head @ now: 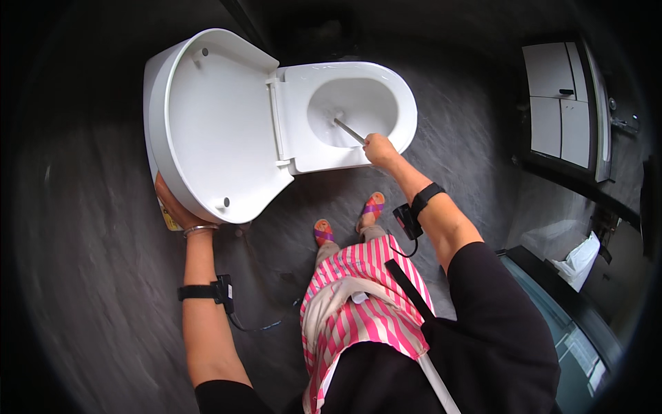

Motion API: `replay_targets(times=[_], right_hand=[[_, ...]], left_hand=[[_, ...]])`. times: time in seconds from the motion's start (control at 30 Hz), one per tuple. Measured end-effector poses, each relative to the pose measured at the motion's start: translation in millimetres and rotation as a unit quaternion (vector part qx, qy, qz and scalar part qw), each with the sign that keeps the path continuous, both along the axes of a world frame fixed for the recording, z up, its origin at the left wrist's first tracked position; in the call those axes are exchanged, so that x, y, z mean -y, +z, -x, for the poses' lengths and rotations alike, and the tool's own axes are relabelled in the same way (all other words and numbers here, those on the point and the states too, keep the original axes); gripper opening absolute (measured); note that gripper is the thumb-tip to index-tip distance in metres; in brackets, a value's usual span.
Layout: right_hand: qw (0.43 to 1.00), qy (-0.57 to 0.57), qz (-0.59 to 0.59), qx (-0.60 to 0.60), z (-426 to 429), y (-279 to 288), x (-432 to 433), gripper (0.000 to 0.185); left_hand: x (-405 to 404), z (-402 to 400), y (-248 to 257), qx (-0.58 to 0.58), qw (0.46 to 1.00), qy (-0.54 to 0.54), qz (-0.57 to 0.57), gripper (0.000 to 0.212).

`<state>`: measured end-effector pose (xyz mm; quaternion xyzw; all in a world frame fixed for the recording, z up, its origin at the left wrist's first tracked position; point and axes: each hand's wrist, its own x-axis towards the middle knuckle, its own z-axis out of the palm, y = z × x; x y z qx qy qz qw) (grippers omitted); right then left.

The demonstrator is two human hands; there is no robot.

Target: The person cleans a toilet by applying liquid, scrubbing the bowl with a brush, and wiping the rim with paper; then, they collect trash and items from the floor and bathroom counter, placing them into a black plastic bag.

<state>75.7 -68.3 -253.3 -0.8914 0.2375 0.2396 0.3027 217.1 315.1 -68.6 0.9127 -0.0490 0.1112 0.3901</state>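
Observation:
A white toilet bowl stands before me with its lid raised towards the tank side. My right hand grips the thin grey handle of a toilet brush over the near rim. The handle slants down into the bowl, and its pale head is blurred against the white inside. My left hand is behind the near curved edge of the raised lid, close against its outer side. The lid hides its fingers, so its grip does not show.
Dark grey marbled floor surrounds the toilet. A partly hidden yellow-and-white label shows below my left hand. To the right are a white cabinet with a faucet, a white bag, and a dark-framed glass panel.

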Motion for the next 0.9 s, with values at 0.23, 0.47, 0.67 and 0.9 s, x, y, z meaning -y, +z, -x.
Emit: replay_targets(times=[0.23,0.47,0.67,0.9], right_hand=[[0.955,-0.200,-0.214,-0.042,78.2,135.6,52.1,0.034],[0.944,-0.259,-0.206,0.004,155.4,172.6,37.5,0.037],[0.935,-0.290,-0.203,0.023,195.8,185.5,8.5,0.035],[0.905,-0.358,-0.230,0.025,242.8,214.6,-16.2,0.037]], left_hand=[[-0.5,5.7,7.6,-0.029,0.995,0.028,0.096,0.035],[15.4,10.8,18.7,0.103,0.980,-0.026,-0.171,0.064],[8.2,12.5,15.6,0.088,0.978,-0.034,-0.184,0.060],[3.3,7.4,-2.6,0.190,0.981,-0.024,-0.024,0.033]])
